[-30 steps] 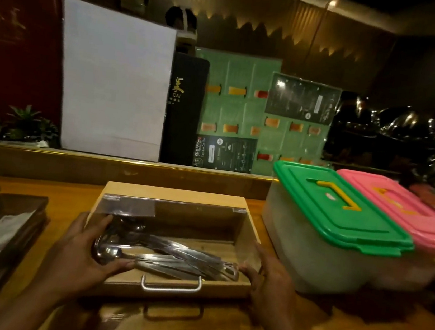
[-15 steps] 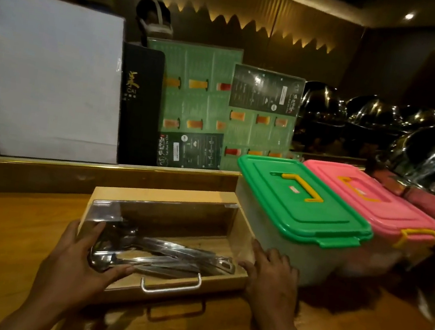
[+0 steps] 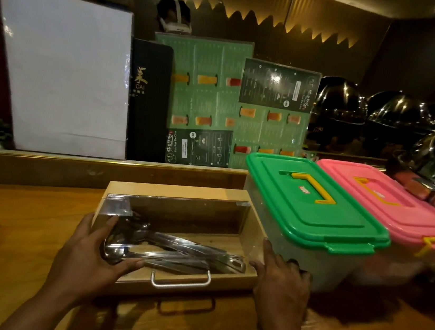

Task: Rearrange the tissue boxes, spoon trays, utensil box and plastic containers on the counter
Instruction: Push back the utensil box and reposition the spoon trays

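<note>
On the wooden surface [image 3: 21,238], the green-lidded container [image 3: 311,221] touches the utensil box [image 3: 173,242] at its 3 o'clock side. The left hand [image 3: 87,261] and right hand [image 3: 282,287] press the box's ends at 9 and 3 o'clock, fingers clamped on it, with metal spoons [image 3: 172,250] inside.

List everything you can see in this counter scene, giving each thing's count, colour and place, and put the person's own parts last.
utensil box: one, light wood with a clear lid and metal handle, centre of the counter
ladles: several, silver, lying inside the utensil box
green-lidded container: one, clear body, yellow handle, right of the utensil box
pink-lidded container: one, yellow handle, right of the green one
menu boards: several, green and black, propped behind the ledge
white board: one, back left
metal domes: several, silver, back right
counter: one, brown wood
left hand: on the box's left front corner
right hand: at the box's right side
</note>
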A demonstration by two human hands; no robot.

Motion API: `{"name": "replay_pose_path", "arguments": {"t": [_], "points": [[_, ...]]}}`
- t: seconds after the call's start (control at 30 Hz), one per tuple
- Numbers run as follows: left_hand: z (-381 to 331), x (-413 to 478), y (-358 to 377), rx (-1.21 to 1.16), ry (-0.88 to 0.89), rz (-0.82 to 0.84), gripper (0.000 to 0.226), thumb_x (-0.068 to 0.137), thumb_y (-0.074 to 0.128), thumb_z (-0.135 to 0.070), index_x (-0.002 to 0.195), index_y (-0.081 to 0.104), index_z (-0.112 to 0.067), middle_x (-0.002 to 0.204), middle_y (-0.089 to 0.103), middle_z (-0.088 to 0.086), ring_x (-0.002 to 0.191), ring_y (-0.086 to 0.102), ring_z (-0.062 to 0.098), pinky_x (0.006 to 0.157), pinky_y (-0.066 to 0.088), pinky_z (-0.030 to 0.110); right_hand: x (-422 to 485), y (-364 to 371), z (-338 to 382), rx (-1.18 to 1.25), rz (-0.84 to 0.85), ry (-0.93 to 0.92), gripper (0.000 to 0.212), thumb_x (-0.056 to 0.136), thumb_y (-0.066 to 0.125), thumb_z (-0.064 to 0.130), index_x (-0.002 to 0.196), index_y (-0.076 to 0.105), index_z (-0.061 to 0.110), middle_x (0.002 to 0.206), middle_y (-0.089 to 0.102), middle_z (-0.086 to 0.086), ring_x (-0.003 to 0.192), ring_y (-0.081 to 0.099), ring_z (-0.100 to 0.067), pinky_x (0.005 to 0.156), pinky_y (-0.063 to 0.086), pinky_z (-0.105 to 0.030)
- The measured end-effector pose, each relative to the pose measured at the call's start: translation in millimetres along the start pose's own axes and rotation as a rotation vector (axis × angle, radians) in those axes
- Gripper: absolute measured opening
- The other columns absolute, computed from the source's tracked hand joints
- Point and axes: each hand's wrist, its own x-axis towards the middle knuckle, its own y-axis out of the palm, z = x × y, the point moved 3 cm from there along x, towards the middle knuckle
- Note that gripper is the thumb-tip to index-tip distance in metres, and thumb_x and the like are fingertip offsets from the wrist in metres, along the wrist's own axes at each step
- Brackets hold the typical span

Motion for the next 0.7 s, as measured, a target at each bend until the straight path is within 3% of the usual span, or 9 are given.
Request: {"name": "replay_pose_path", "arguments": {"t": [0.2, 0.27, 0.33, 0.43, 0.53, 0.7], "points": [[-5, -2, 3, -0.034, -0.009, -0.012, 0.124, 0.041, 0.06, -0.098, 0.146, 0.047, -0.034, 0.155, 0.037, 0.007, 0.131, 0.05, 0.031, 0.093, 0.056, 0.046, 1, -3, 3, -0.044, 0.068, 0.034, 0.061, 0.065, 0.086, 0.026, 0.123, 0.067, 0.016, 0.07, 0.068, -0.014, 0.066, 0.059, -0.031, 0.065, 0.035, -0.04], [-5, -3, 2, -0.041, -0.019, -0.015, 0.126, 0.04, 0.058, -0.099, 0.146, 0.047, -0.033, 0.157, 0.035, 0.006, 0.133, 0.048, 0.03, 0.096, 0.054, 0.045, 2, -8, 3, -0.092, 0.075, 0.052, 0.06, 0.071, 0.081, 0.034, 0.127, 0.064, 0.02, 0.075, 0.069, -0.012, 0.071, 0.06, -0.03, 0.068, 0.035, -0.039], [-7, -5, 1, -0.05, -0.03, -0.014, 0.128, 0.039, 0.056, -0.1, 0.147, 0.046, -0.032, 0.159, 0.033, 0.005, 0.135, 0.046, 0.029, 0.098, 0.052, 0.043, 2, -13, 5, -0.161, 0.109, 0.081, 0.058, 0.086, 0.06, 0.047, 0.141, 0.049, 0.03, 0.092, 0.071, -0.004, 0.086, 0.06, -0.024, 0.072, 0.032, -0.038], [-10, -7, -1, -0.075, -0.04, -0.014, 0.129, 0.037, 0.055, -0.101, 0.147, 0.045, -0.033, 0.16, 0.031, 0.005, 0.139, 0.042, 0.029, 0.102, 0.05, 0.042, 3, -13, 5, -0.198, 0.116, 0.077, 0.059, 0.093, 0.044, 0.051, 0.148, 0.033, 0.035, 0.102, 0.069, 0.002, 0.095, 0.057, -0.018, 0.076, 0.032, -0.037], [-14, -10, -4, -0.102, -0.038, -0.014, 0.128, 0.038, 0.056, -0.099, 0.147, 0.045, -0.033, 0.161, 0.03, 0.004, 0.139, 0.041, 0.028, 0.102, 0.048, 0.04, 4, -11, 4, -0.174, 0.105, 0.09, 0.056, 0.091, 0.049, 0.05, 0.144, 0.043, 0.033, 0.092, 0.07, -0.002, 0.089, 0.06, -0.022, 0.074, 0.034, -0.038], [-15, -11, -5, -0.095, -0.039, -0.001, 0.122, 0.042, 0.062, -0.092, 0.148, 0.042, -0.035, 0.163, 0.025, 0.002, 0.141, 0.039, 0.027, 0.102, 0.047, 0.039, 7, -15, 2, -0.206, 0.15, 0.085, 0.055, 0.092, 0.043, 0.057, 0.143, 0.041, 0.039, 0.088, 0.069, 0.002, 0.087, 0.06, -0.018, 0.074, 0.034, -0.036]]}}
